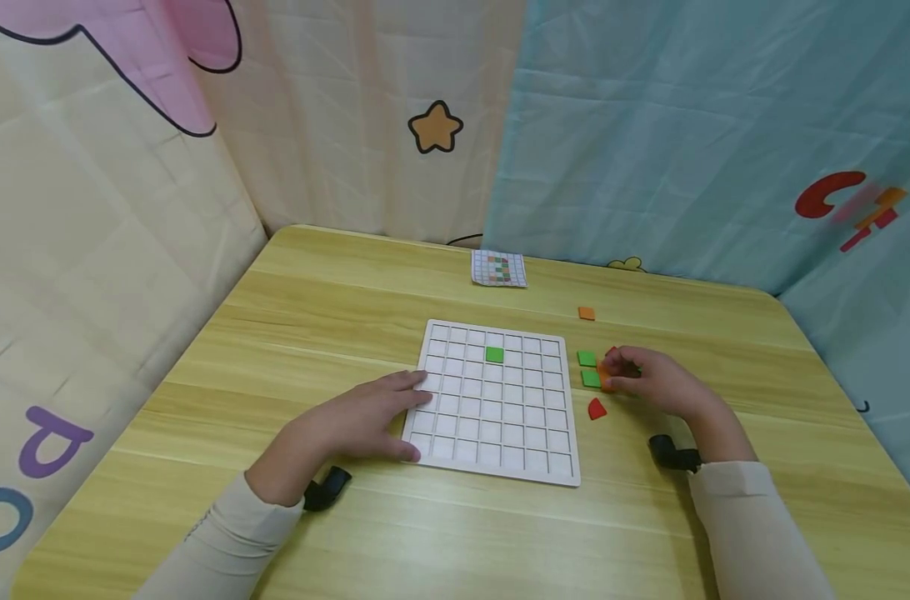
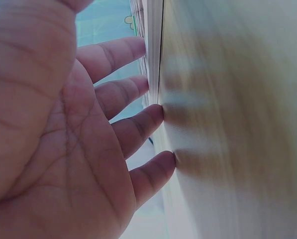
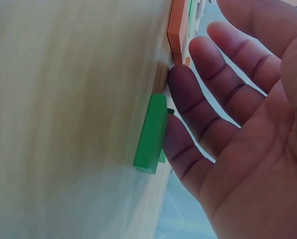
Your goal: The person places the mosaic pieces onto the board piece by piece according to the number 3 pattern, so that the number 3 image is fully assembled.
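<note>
My left hand point(image 1: 368, 412) rests at the left edge of the white gridded board point(image 1: 492, 473), its fingers spread and fairly straight. One green square tile point(image 1: 494, 355) lies in an upper cell of the board. My right hand point(image 1: 653, 375) is right of the board, thumb and index fingertips bent down at an orange tile point(image 1: 604, 377); whether they pinch it is unclear. In the right wrist view, the orange tile point(image 3: 177, 25) is by the fingertips and a green tile point(image 3: 151, 134) is beside the little finger.
Two green tiles point(image 1: 587, 358) and a red quarter-round piece point(image 1: 597, 408) lie between board and right hand. Another red piece point(image 1: 612, 351) is partly hidden. Farther back are an orange tile point(image 1: 587, 313) and a printed pattern card point(image 1: 498, 269). Curtains surround the wooden table point(image 1: 335, 292).
</note>
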The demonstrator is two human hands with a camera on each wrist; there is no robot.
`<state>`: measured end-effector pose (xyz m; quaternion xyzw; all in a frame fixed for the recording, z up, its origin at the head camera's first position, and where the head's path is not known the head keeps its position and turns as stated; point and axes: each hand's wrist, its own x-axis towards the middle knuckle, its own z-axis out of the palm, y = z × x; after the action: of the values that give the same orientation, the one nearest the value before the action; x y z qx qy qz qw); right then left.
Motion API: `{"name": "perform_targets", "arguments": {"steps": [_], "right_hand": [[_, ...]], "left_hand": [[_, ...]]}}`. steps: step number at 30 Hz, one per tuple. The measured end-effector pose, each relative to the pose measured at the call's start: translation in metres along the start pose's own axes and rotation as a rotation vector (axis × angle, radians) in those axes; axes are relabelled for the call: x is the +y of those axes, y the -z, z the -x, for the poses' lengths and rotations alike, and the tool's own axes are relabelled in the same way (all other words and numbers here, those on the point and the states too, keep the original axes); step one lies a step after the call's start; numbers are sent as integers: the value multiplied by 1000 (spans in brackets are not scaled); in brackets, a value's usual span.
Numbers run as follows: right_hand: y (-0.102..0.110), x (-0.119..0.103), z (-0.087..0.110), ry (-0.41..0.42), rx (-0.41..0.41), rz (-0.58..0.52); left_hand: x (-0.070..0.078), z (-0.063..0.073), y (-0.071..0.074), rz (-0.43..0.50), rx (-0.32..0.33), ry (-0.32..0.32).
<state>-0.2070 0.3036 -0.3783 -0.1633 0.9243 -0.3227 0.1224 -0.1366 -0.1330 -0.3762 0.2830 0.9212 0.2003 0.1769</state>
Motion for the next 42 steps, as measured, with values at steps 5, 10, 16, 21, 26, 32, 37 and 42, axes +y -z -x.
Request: {"name": "perform_targets", "arguments": {"steps": [5, 10, 16, 21, 26, 32, 37, 42], "right_hand": [[-1, 3, 0, 0, -17, -2], [-2, 4, -1, -8, -28, -9], [-3, 4, -1, -19, -33, -4], [-4, 5, -1, -23, -31, 30], [-5, 4, -2, -17, -35, 50], [-6, 4, -3, -5, -45, 59], [-5, 4, -3, 8, -49, 70], [-5, 4, -3, 28, -44, 83]], "left_hand": [[0, -1, -1, 0, -2, 6], [0, -1, -1, -7, 1, 11], [0, 0, -1, -3, 2, 8], [0, 0, -1, -6, 2, 10], [0, 0, -1, 2, 2, 8], [0, 0, -1, -5, 1, 4], [0, 0, 0, -15, 2, -2], [-1, 1, 1, -12, 6, -18]]}}
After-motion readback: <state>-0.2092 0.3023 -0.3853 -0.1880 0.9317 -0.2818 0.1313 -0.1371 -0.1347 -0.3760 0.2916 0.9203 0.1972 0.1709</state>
